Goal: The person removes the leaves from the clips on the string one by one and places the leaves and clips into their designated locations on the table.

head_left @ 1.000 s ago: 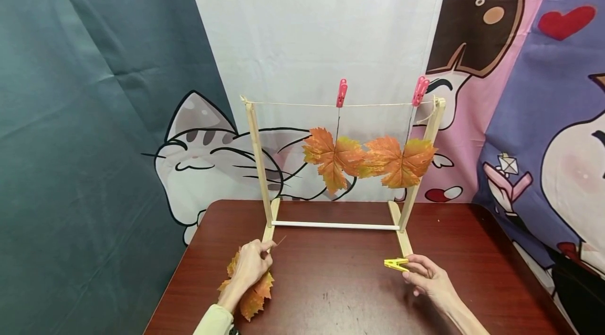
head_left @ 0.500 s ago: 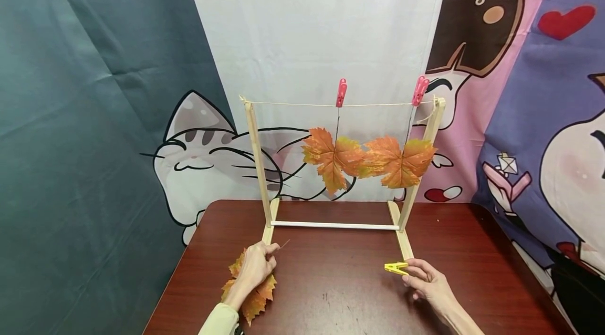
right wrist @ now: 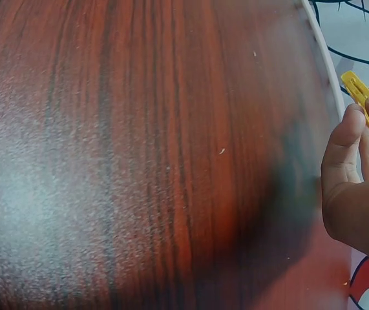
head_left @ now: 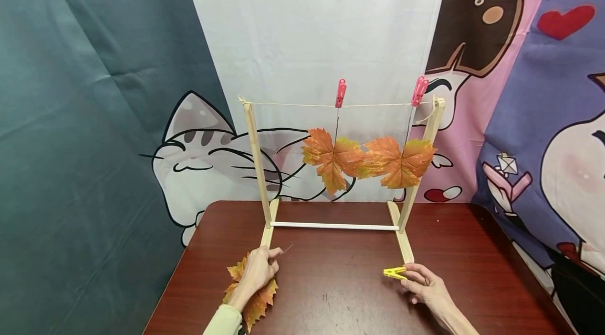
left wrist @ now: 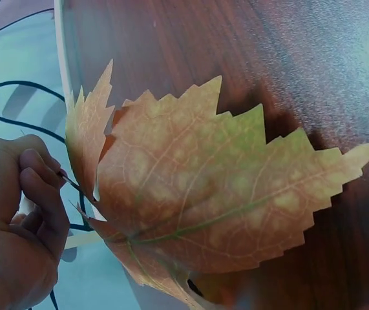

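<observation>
In the head view my left hand (head_left: pixel 257 270) pinches the thin stem of an orange and yellow artificial maple leaf (head_left: pixel 259 303). The stem tip pokes out past the fingertips, and the hand covers part of the leaf. The left wrist view shows the leaf (left wrist: pixel 190 181) spread out beside the curled fingers. Over at the right, my right hand (head_left: pixel 429 288) holds a yellow clothespin (head_left: pixel 394 272) between thumb and fingers. The same clothespin (right wrist: pixel 358 97) sticks up from the fingertips in the right wrist view.
A wooden frame (head_left: pixel 257 161) stands on the brown table (head_left: pixel 331 282), a string (head_left: pixel 283 104) across its top. Two pink clothespins (head_left: pixel 341 93) on the string hold two orange maple leaves (head_left: pixel 333 159) by their stems. A white bar (head_left: pixel 335 226) joins the feet. Printed curtains hang behind.
My left hand has shifted slightly right and toward me with the leaf. My right hand has come a little toward me with the yellow clothespin. The hanging leaves stay put.
</observation>
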{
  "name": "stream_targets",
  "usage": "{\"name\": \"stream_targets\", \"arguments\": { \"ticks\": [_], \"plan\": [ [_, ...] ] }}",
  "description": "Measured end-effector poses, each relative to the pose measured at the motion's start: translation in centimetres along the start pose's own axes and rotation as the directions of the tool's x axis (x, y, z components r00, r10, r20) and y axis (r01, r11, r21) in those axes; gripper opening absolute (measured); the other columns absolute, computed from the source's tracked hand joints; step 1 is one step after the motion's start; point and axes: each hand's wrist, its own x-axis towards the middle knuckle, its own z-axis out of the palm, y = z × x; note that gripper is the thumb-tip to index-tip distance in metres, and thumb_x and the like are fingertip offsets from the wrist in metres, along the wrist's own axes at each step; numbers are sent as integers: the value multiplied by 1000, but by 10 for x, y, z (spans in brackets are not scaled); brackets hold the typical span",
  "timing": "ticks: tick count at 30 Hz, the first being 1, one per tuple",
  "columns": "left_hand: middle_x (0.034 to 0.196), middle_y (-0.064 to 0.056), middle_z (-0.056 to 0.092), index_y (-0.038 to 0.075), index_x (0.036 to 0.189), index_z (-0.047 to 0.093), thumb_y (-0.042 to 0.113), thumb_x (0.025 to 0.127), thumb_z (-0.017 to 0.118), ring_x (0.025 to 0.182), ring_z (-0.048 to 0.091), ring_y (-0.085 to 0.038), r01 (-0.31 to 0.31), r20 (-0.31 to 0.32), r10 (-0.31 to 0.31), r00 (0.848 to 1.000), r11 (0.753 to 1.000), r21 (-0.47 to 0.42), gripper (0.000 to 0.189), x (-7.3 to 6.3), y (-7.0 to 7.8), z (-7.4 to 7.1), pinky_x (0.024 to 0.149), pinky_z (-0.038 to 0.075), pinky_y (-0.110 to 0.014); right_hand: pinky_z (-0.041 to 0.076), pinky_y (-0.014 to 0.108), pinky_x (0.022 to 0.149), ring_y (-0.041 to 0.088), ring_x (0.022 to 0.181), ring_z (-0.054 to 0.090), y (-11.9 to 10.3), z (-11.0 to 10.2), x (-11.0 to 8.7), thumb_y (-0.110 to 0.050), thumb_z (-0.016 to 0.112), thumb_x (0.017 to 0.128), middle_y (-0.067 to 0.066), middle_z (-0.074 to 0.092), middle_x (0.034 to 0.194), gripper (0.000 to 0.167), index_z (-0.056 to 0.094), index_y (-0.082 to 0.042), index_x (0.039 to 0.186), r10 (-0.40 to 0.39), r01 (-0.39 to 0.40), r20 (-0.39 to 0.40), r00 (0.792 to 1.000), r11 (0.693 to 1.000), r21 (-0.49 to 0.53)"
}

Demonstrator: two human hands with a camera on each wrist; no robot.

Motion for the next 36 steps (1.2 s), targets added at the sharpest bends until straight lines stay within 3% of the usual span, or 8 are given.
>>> {"name": "stream_targets", "arguments": {
  "ticks": [7,18,25,36],
  "plan": [
    [71,3,56,13,91,80,-10,67,65,56,42,-8,54,39,-54,998,999,3,37,-4,0,4,46,35,-23,49,24,51,15,74,66,6,-4,-1,5,68,90,3,72,106,40,48,12,124,4,-4,46,999,1000,0],
    [74,1,65,10,91,81,-10,66,65,60,49,-7,38,34,-38,999,999,-7,36,-7,-5,15,48,39,-22,51,27,52,19,77,68,9,-7,-1,3,69,90,4,72,109,43,48,12,126,51,-48,55,997,998,-42],
    [76,0,66,8,92,81,-9,67,64,62,53,-9,68,79,-67,995,998,-8,35,-10,-8,20,48,41,-24,52,29,54,20,79,68,12,-6,0,-2,72,89,11,70,111,47,50,10,128,109,-105,28,994,988,-114],
    [80,-2,72,9,91,82,-10,66,66,67,63,-15,57,86,-56,995,998,-8,36,-11,-10,25,50,45,-26,51,28,50,19,75,68,14,-7,2,1,73,87,16,70,110,50,47,15,128,69,-61,55,996,990,-127]
  ]
}}
